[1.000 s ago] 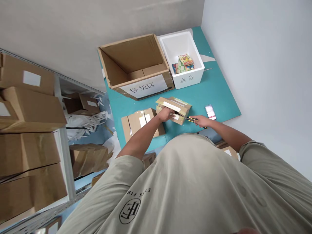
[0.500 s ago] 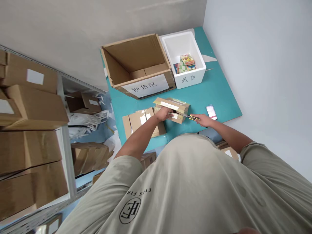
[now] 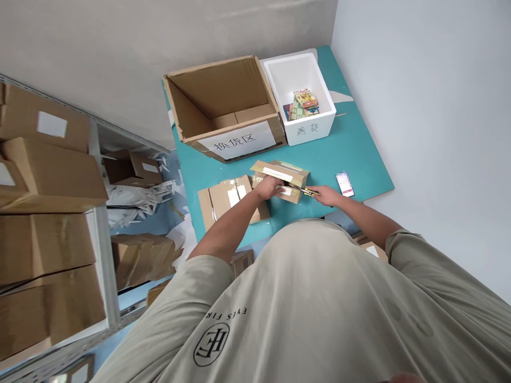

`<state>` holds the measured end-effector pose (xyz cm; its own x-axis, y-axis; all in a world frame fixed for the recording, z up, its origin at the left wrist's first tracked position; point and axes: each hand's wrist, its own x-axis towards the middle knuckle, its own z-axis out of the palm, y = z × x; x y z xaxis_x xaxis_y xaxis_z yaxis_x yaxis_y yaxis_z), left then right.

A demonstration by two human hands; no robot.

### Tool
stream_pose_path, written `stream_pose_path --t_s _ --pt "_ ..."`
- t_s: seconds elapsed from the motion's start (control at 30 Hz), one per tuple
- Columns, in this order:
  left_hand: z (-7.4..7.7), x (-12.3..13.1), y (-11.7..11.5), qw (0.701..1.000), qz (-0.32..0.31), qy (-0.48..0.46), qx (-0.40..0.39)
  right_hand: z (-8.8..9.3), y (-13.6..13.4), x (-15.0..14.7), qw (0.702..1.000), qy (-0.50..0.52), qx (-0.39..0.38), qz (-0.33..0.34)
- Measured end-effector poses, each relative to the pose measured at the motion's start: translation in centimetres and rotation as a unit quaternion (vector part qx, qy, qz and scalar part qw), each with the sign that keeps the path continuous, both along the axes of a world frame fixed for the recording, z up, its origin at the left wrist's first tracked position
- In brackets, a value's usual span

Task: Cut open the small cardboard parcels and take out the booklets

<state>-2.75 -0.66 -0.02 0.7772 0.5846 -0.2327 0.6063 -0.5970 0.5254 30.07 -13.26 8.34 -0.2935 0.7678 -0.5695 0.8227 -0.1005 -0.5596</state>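
A small cardboard box (image 3: 297,173) with tape and a white label strip sits on the teal table in front of me, one flap raised. My left hand (image 3: 269,187) is closed on the box's left front part, fingers at the gap under the flap. My right hand (image 3: 326,195) grips a yellow and black utility knife (image 3: 309,191). The blade end reaches the box's right front side at the gap; its tip is hidden. Left of the box, partly behind my left forearm, lie other flat cardboard boxes (image 3: 215,199) with white labels.
A large open carton (image 3: 245,141) with a written sign and a white foam box (image 3: 310,132) holding several booklets (image 3: 305,101) stand at the back of the teal table (image 3: 367,159). A phone (image 3: 344,183) lies at right. Shelves with cardboard boxes (image 3: 59,175) rise at left.
My right hand has moved left with the utility knife, bringing the blade further into the gap at the box's side. My left hand stays on the box. The view has shifted slightly.
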Motion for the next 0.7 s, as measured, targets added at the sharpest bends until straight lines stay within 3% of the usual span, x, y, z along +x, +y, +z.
stream_pose_path --t_s 0.23,0.7 --pt "-0.2 0.4 -1.2 0.999 0.023 0.028 0.01 0.9 -0.5 0.5 0.99 0.034 -0.121 -0.07" --pt "0.3 1.9 -1.4 0.998 0.005 0.058 0.037 1.5 -0.3 -2.1 0.978 0.02 -0.168 -0.121"
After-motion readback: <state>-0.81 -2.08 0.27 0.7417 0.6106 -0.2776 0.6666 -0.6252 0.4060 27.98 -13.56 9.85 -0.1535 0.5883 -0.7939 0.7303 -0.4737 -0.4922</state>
